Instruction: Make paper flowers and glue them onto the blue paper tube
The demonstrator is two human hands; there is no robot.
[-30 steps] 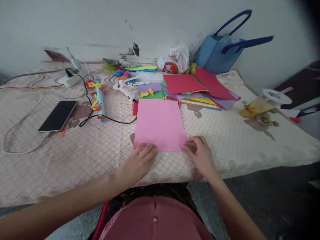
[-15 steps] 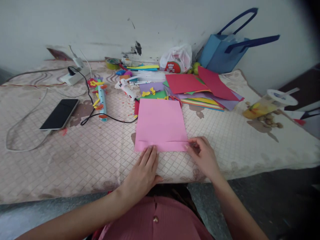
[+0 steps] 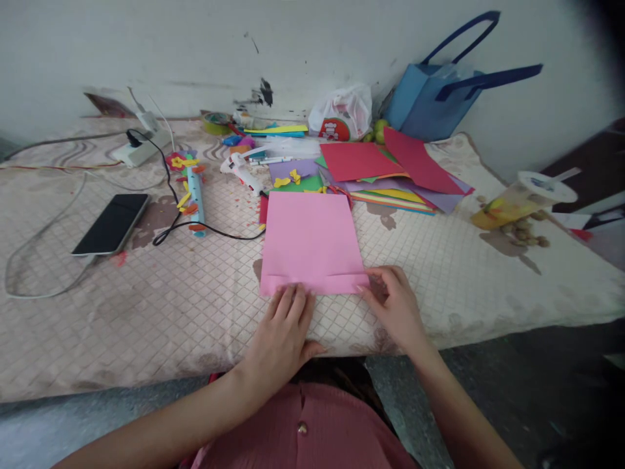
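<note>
A pink sheet of paper [image 3: 312, 231] lies on the patterned tablecloth in front of me, its near edge folded up into a narrow strip. My left hand [image 3: 286, 329] rests palm down, its fingertips pressing on the strip left of the middle and its thumb stretched out to the side. At the sheet's near right corner, my right hand [image 3: 393, 303] pinches the folded edge between thumb and fingers.
A white glue gun [image 3: 243, 174] and coloured sheets [image 3: 361, 163] lie behind the pink paper. At left are a phone [image 3: 112, 223] and a decorated blue strip [image 3: 196, 198]. A drink cup [image 3: 517, 202] and a blue bag [image 3: 430, 101] are at right.
My left hand has shifted slightly to the right along the folded strip. My right hand keeps its grip at the corner. The whole view has moved a little.
</note>
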